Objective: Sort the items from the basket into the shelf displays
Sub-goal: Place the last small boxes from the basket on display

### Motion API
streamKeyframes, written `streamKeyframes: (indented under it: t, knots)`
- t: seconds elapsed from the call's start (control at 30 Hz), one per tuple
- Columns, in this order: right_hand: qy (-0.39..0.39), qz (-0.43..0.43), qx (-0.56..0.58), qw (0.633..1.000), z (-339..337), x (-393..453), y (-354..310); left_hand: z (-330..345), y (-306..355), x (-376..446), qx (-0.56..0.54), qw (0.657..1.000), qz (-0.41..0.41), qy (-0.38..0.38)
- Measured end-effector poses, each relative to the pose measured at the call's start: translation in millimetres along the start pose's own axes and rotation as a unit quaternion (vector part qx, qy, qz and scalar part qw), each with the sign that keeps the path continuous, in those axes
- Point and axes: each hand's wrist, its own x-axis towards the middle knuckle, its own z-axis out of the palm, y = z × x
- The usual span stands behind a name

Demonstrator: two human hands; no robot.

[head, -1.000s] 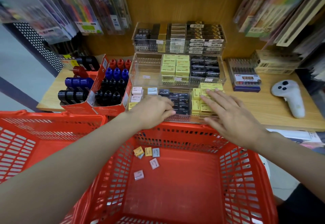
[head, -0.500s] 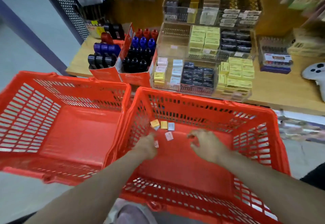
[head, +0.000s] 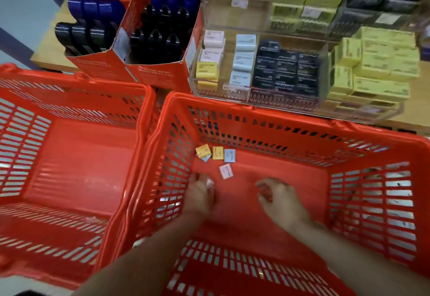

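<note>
Both my hands are down inside the red basket [head: 260,112] on the right. My left hand [head: 199,194] pinches a small pink-white box [head: 210,183] at its fingertips, just above the basket floor. My right hand [head: 280,200] hovers beside it with loosely curled fingers and holds nothing. On the basket floor ahead lie two yellow boxes [head: 203,152] [head: 217,153], a light blue box [head: 229,155] and a white box [head: 226,171]. Past the basket's far rim stands the clear tiered display [head: 242,5] with rows of white, yellow, light blue, black and green boxes.
A second red basket [head: 69,156] stands against the left side of mine, with nothing in it. Red cardboard cartons [head: 151,72] of black, blue and red bottles sit on the wooden shelf left of the display. Grey floor shows at far left.
Both hands left the front row of the display and came down into the basket. The left hand closed round the small pink-white box. My view tilted down and closer.
</note>
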Motion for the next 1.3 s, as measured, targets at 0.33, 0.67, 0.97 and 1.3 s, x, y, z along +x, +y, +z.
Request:
streamKeyframes:
  t: [0.33,0.67,0.97,1.3]
  knots:
    - [0.102,0.115,-0.027,0.988,86,54,-62,-8,6,6,-0.578,0.781,-0.235,-0.037]
    - [0.05,0.059,0.324,0.943,51,51,-59,-12,12,10,-0.691,0.67,-0.244,-0.118]
    - [0.046,-0.134,-0.049,0.989,17,58,-60,-13,1,8,-0.727,0.628,-0.271,-0.057]
    - [0.064,-0.077,-0.198,0.975,55,72,-39,-12,-6,10,-0.733,0.603,-0.304,-0.075]
